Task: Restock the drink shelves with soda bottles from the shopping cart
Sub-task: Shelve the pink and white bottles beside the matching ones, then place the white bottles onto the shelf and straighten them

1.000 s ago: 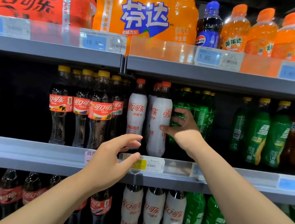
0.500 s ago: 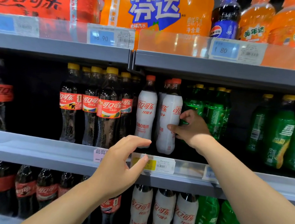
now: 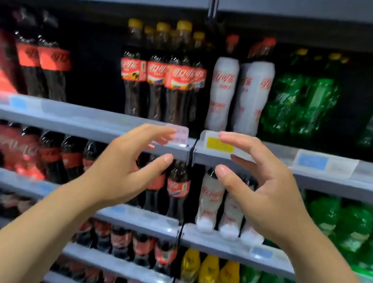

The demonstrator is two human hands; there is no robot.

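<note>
Two white cola bottles with red caps (image 3: 253, 95) stand on the middle shelf (image 3: 90, 120), between yellow-capped dark cola bottles (image 3: 158, 77) and green soda bottles (image 3: 301, 105). My left hand (image 3: 121, 171) and my right hand (image 3: 265, 192) hover side by side in front of the shelf edge, below those bottles. Both hold nothing, their fingers loosely spread and pointing toward each other. The shopping cart is out of view.
The shelf below holds red-label cola bottles (image 3: 175, 186), white bottles (image 3: 211, 202) and green bottles (image 3: 352, 227). Lower down stand yellow bottles (image 3: 210, 274). Price tags (image 3: 322, 164) line the shelf edges. A dark gap lies left of the yellow-capped colas.
My right hand let go of the white bottle and drew back beside my left hand. The view tilted down, so lower shelves now show and the top shelf has left the frame.
</note>
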